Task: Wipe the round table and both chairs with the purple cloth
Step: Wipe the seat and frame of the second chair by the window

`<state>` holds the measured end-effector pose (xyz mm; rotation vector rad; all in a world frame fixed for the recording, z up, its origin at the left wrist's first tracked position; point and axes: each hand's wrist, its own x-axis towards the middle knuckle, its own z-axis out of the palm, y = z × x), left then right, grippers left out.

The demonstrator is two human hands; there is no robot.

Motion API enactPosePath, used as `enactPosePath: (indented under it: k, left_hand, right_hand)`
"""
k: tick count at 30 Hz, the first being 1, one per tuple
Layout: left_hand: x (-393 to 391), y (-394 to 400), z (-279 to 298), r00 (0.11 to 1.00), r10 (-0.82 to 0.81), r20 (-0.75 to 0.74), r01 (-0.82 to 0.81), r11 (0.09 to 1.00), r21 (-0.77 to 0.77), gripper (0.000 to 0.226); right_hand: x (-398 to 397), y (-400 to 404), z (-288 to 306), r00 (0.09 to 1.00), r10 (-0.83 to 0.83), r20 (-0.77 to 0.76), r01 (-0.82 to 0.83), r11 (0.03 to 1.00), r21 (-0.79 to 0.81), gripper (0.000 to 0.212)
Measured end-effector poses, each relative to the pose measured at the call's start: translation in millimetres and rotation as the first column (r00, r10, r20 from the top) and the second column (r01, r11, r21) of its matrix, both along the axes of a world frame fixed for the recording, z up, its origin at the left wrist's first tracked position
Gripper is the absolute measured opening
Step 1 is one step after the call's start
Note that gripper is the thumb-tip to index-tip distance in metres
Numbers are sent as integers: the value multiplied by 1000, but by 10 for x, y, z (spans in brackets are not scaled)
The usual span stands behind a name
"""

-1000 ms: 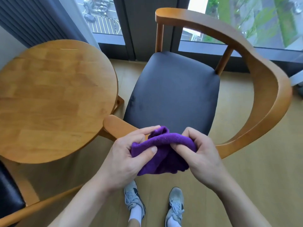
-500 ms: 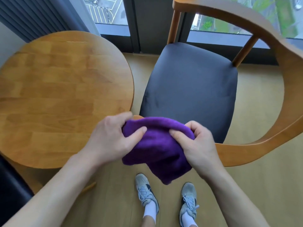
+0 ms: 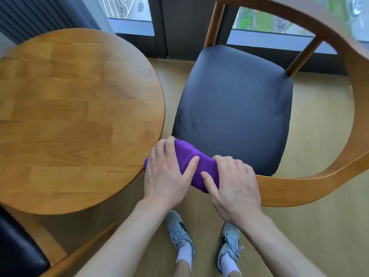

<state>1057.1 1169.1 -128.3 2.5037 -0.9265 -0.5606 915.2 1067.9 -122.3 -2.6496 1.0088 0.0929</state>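
One purple cloth (image 3: 196, 166), bunched, is gripped by both hands, the left hand (image 3: 166, 172) with fingers curled over its far side and thumb on top, the right hand (image 3: 233, 186) wrapped round its right end. It lies over the near left arm-end of one of two chairs, the window chair (image 3: 235, 108), just beside the near right edge of the one round table (image 3: 75, 116); the second chair (image 3: 18, 248) shows at the table's near left edge. Two grey sneakers (image 3: 179, 232) carry small writing too blurred to read.

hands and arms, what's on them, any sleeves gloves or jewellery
Both forearms are bare to the bottom edge of the frame: no sleeves show. The left hand and right hand wear no gloves, and no rings, watch or bracelet show on the fingers or wrists. Nails look short and unpainted.
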Motion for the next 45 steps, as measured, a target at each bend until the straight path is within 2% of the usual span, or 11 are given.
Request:
enactPosePath:
  k: [4, 9, 11, 13, 17, 25, 29, 33, 38, 41, 45]
  left_hand:
    - [243, -104, -10, 996, -83, 41, 82, 996, 23, 51]
    - [553, -329, -73, 982, -35, -188, 40, 999, 25, 45]
    - [517, -362, -51, 993, -49, -105, 54, 997, 52, 44]
    - [388, -312, -8, 991, -106, 78, 101, 993, 64, 37]
    - [-3, -236, 33, 908, -284, 308, 243, 956, 166, 45]
    - [-980, -704, 76, 823, -511, 248, 482, 859, 171, 52]
    - [-1137, -912, 92, 725, -649, 230, 633, 760, 148, 63]
    - [-962, -804, 76, 722, -639, 265, 573, 767, 288, 62]
    - [-1020, -863, 40, 705, -626, 332, 556, 779, 289, 49]
    - [-1120, -1002, 13, 698, -626, 347, 575, 779, 249, 44]
    - [-1421, -1308, 32, 706, -646, 290, 611, 763, 212, 41]
  right_hand:
    - [240, -140, 5, 997, 44, -67, -46, 999, -28, 45]
    - [479, -292, -68, 993, 41, -108, -24, 988, 150, 52]
    - [446, -288, -57, 995, 57, -80, -46, 991, 129, 52]
    - [333, -268, -38, 993, 105, -52, -101, 991, 87, 50]
    - [-78, -388, -31, 983, 158, -96, -155, 987, 36, 56]
    - [-1105, -1082, -56, 988, 111, -110, -120, 990, -74, 65]
    - [-1491, -1419, 2, 990, -85, -109, 67, 985, -158, 51]
    - [-1533, -1285, 33, 942, -333, 32, 335, 936, -108, 49]
    - [-1354, -831, -95, 979, -198, 52, 200, 979, -29, 42]
    - [-1417, -1087, -148, 979, -196, 60, 200, 977, -69, 36]
    - [-1641, -1550, -163, 997, -70, 45, 75, 990, -118, 34]
